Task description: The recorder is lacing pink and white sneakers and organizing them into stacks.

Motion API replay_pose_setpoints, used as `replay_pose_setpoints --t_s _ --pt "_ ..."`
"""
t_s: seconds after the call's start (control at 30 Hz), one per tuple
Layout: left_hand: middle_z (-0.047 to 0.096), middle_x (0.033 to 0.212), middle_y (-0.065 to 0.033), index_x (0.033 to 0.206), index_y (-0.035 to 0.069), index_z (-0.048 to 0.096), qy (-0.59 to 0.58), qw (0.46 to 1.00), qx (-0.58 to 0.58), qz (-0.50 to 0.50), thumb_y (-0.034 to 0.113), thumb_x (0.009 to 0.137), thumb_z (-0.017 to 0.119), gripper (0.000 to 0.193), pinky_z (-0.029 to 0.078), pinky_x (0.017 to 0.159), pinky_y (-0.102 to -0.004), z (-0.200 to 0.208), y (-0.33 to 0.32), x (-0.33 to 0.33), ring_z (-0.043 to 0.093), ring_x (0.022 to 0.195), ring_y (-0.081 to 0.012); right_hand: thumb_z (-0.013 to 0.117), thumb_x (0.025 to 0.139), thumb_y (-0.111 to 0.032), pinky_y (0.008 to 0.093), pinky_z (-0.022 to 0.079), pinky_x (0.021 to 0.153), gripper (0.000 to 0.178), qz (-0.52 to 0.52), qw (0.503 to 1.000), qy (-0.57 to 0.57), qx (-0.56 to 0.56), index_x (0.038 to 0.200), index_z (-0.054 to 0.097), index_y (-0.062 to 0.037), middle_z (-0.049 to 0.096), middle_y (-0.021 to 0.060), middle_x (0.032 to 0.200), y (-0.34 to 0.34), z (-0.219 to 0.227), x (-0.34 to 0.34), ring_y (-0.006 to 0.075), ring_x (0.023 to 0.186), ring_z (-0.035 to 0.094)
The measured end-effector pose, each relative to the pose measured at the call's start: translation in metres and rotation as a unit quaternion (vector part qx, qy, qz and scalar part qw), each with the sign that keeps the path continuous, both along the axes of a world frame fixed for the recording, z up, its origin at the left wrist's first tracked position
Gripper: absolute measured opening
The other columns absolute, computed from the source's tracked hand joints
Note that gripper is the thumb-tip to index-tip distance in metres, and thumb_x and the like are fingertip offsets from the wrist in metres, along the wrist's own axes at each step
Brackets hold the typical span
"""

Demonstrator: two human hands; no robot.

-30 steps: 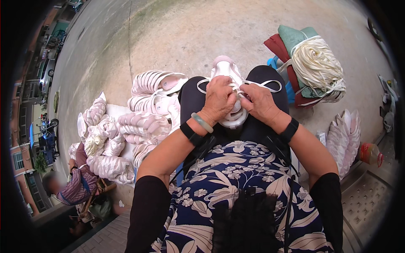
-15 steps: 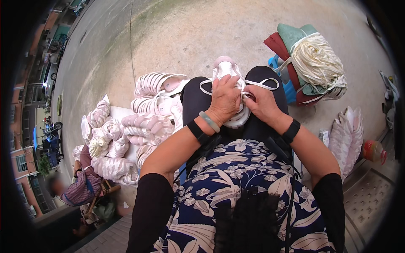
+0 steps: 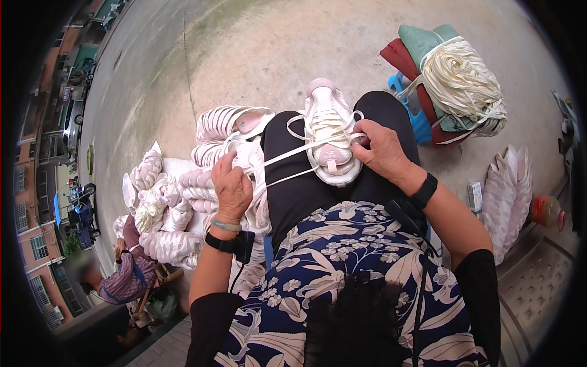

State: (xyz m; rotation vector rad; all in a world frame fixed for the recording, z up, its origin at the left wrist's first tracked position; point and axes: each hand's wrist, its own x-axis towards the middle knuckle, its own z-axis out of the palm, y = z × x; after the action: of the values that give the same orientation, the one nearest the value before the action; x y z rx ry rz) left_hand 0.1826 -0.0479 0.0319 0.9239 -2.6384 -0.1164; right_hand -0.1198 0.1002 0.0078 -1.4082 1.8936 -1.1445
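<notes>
A white and pale pink sneaker (image 3: 329, 165) rests across my thighs, toe pointing away from me. White shoelace (image 3: 296, 150) crisscrosses its upper, with loose loops at both sides near the eyelets. Out to the left of the shoe, my left hand (image 3: 232, 191) pinches a length of this lace, which stretches taut from the opening. My right hand (image 3: 384, 150) stays close against the shoe's right eyelet edge, thumb and forefinger closed on the lace there. The exact spot between those fingertips is partly hidden.
Left of my legs lie several bundles of white-pink shoes (image 3: 168, 244). A thick hank of cream laces (image 3: 463, 76) tops red and green cloth over a blue stool (image 3: 418, 122) at right. More shoes (image 3: 506, 205) and a bottle (image 3: 546, 212) lie nearer. Another person (image 3: 125, 278) sits at lower left.
My left hand has moved from atop the shoe out to the left, drawing lace with it and uncovering the laced upper. My right hand remains by the eyelets.
</notes>
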Motion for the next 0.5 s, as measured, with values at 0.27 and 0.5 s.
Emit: replay_pose_setpoints --t_s 0.27,0.5 --pt "0.058 0.107 -0.0201 0.074 0.001 0.06 -0.122 0.971 0.182 0.097 0.014 0.07 0.061 0.014 0.04 0.09 -0.0407 -0.034 -0.001 0.065 0.053 0.101 -0.0347 0.062 0.07 -0.014 0.0355 0.047 0.061 0.025 0.007 1.0 -0.003 0.014 0.088 0.052 -0.0008 0.057 0.0144 0.076 -0.003 0.007 0.002 0.0272 0.065 0.059" --pt "0.06 0.098 -0.013 0.09 0.005 0.062 0.152 0.97 0.178 -0.065 0.008 0.074 0.06 0.016 0.042 0.083 -0.0396 -0.01 -0.014 -0.063 0.055 0.093 -0.0317 0.061 0.082 -0.018 0.0225 0.043 0.058 0.023 0.018 0.982 -0.179 0.059 0.094 0.053 -0.0001 0.056 0.0033 0.073 0.0 0.002 -0.011 0.0088 0.063 0.051"
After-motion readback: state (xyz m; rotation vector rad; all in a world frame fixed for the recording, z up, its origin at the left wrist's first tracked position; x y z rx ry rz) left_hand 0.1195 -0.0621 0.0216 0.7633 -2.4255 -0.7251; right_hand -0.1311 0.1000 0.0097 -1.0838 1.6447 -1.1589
